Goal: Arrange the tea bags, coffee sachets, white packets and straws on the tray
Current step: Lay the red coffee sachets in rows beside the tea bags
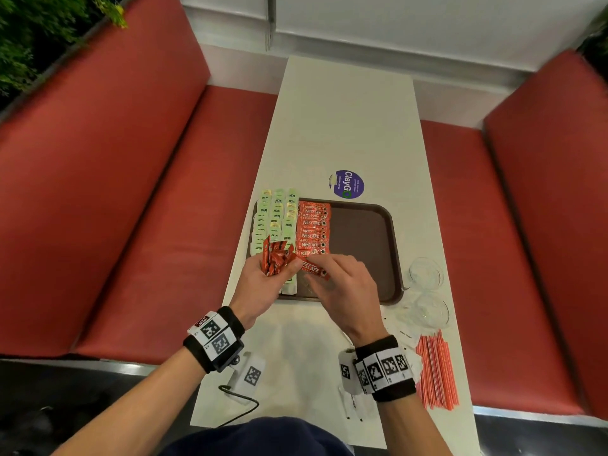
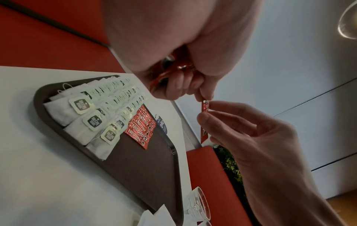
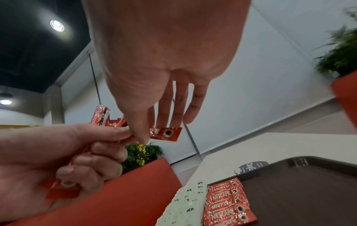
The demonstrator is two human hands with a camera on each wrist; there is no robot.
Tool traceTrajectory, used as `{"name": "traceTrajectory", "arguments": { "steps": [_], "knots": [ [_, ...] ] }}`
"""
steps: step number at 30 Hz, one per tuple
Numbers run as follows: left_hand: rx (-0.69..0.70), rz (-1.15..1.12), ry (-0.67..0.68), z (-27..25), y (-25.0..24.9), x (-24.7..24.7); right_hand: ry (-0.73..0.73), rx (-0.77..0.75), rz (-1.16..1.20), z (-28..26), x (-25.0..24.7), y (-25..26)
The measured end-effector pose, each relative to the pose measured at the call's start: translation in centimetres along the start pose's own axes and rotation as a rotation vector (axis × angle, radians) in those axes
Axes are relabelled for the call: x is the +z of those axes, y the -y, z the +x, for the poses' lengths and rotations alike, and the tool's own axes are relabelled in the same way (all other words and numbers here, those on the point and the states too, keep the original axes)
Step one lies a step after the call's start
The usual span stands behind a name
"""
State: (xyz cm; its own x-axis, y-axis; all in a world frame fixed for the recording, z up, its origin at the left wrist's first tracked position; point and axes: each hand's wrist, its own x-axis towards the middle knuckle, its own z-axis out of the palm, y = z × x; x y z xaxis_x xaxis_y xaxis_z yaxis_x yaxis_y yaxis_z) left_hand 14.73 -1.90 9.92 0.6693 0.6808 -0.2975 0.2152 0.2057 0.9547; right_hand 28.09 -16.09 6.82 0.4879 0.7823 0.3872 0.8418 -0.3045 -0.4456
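Note:
A brown tray [image 1: 362, 238] holds three rows of pale green tea bags [image 1: 274, 222] on its left and a column of red coffee sachets [image 1: 312, 228] beside them. My left hand [image 1: 263, 278] grips a bunch of red coffee sachets [image 1: 274, 258] above the tray's near left corner. My right hand [image 1: 332, 274] pinches one red sachet [image 1: 314, 269] between thumb and forefinger, right beside the bunch. The wrist views show the same: the single sachet [image 3: 166, 133] in my right fingers, the bunch [image 3: 61, 188] in my left hand [image 2: 173, 73]. Orange straws [image 1: 436, 373] lie at the table's near right.
Two clear plastic cups [image 1: 427, 291] stand right of the tray, with white packets [image 1: 403, 324] near them. A purple round sticker [image 1: 347, 184] sits beyond the tray. Red bench seats [image 1: 131, 192] flank the narrow white table [image 1: 345, 110]. The tray's right half is bare.

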Motion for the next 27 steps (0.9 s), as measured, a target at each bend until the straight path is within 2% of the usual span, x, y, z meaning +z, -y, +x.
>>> {"name": "traceTrajectory", "arguments": {
  "steps": [6,12,18,27],
  "knots": [
    [-0.055,0.001,-0.024,1.3,0.8,-0.3,0.044,-0.024,-0.029,1.6,2.3,-2.9],
    [-0.138,-0.007,-0.065,2.5,3.5,-2.1,0.338,0.122,-0.152,5.2,6.0,-8.6],
    [-0.188,-0.028,-0.086,2.8,5.0,-3.3,0.527,0.106,-0.205,7.4,9.7,-10.1],
    [-0.214,-0.044,-0.096,2.9,5.9,-4.1,0.498,0.190,-0.158,7.3,11.2,-10.4]
  ]
}}
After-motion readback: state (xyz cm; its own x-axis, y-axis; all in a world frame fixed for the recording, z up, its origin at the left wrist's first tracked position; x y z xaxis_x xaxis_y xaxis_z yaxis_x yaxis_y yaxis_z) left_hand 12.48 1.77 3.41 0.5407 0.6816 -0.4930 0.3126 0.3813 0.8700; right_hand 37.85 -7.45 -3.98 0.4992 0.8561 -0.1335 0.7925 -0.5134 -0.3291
